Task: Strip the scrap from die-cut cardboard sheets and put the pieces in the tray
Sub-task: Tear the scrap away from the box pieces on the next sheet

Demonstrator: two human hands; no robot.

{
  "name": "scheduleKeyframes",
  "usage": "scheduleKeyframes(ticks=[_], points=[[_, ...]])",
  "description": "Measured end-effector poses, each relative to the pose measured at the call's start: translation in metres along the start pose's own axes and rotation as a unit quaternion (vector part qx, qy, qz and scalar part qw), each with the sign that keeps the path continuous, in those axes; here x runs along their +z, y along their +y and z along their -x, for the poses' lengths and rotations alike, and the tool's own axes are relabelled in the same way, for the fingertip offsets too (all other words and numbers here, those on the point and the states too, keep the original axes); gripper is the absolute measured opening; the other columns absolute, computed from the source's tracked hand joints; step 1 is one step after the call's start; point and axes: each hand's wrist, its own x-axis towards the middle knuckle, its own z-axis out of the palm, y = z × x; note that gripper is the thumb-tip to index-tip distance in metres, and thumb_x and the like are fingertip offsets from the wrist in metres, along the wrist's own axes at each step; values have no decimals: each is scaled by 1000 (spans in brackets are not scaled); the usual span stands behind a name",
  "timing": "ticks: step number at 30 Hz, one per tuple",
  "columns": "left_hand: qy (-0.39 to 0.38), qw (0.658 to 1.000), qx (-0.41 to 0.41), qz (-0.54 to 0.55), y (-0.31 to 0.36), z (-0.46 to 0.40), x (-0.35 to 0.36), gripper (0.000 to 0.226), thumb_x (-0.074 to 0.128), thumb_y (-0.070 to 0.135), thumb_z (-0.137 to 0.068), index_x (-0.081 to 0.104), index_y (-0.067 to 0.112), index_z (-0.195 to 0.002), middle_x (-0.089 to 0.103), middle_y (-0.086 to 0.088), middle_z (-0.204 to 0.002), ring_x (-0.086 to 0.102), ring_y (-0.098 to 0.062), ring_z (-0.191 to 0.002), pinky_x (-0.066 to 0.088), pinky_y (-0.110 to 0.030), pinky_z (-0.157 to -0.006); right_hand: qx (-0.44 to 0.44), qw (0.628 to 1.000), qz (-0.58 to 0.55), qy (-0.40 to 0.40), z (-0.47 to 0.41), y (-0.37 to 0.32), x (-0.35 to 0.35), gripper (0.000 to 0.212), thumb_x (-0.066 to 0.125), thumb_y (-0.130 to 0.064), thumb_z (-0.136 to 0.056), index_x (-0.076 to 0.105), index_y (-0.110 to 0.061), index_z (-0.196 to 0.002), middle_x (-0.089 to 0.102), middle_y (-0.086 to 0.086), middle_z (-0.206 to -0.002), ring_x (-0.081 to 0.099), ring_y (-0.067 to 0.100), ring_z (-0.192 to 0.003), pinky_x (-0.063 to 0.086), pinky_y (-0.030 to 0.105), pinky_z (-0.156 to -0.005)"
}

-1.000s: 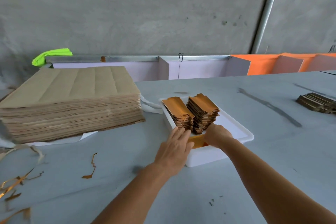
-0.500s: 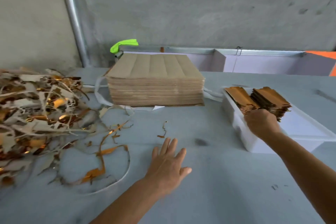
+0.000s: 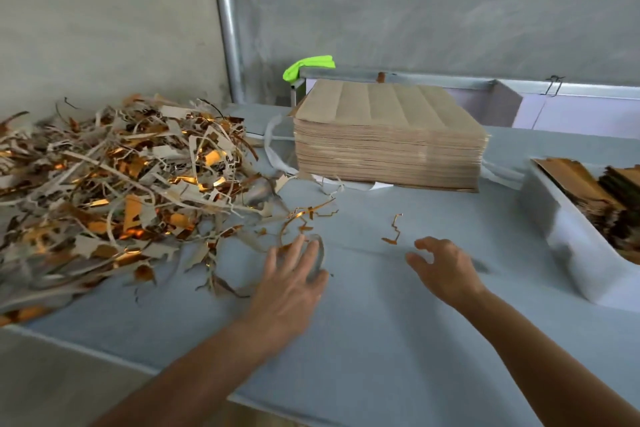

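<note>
Hands (image 3: 291, 284) (image 3: 446, 269) have left the tray (image 3: 571, 253), fingers loose, holding nothing.

No text, label, brand, number or sign can be read anywhere: the stack of cardboard sheets (image 3: 388, 135) shows plain brown faces, and the white tray (image 3: 571, 253) to its right is unmarked.

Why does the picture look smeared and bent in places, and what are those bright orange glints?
Head view: motion blur smears the scrap pile at its left edge and the white tray; the wide lens bows the wall pipe; foil on the scrap throws orange glare; both hands stay fairly sharp.
</note>
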Motion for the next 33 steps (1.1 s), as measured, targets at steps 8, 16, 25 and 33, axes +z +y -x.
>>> scheduleKeyframes(ticks=[8, 16, 25, 33], points=[[9, 996, -61, -62, -67, -59, 17, 48, 36, 7, -95, 33, 10, -142, 0, -6, -159, -8, -28, -146, 19, -57, -109, 42, 992, 113, -36, -53, -21, 36, 56, 44, -53, -92, 33, -30, -142, 40, 12, -141, 31, 33, -132, 26, 40, -108], [-16, 968, -251, -11, -131, -99, 32, 43, 35, 11, -96, 42, 12, -138, 28, -5, -148, 18, -21, -141, 22, -48, -113, -113, 982, 129, -77, -88, -85, 97, 56, 39, -49, -96, 37, -14, -140, 28, 6, -150, 21, 24, -139, 17, 34, -113], [46, 967, -249, -29, -129, -115, -5, 30, 46, 9, -92, 54, 16, -121, 50, -2, -127, 50, -17, -118, 44, -29, -91, -264, 932, -77, -238, -77, -176, 114, 38, 48, 2, -85, 62, -2, -120, 57, 20, -126, 51, 34, -117, 41, 34, -95], [179, 981, -42, 59, -63, -126, -15, 27, 52, 25, -75, 74, 14, -87, 69, -5, -86, 69, -25, -78, 56, -38, -64, -137, 983, -105, -57, -92, -106, 61, 37, 42, 2, -79, 73, -7, -97, 70, 13, -105, 61, 27, -102, 45, 28, -88]])
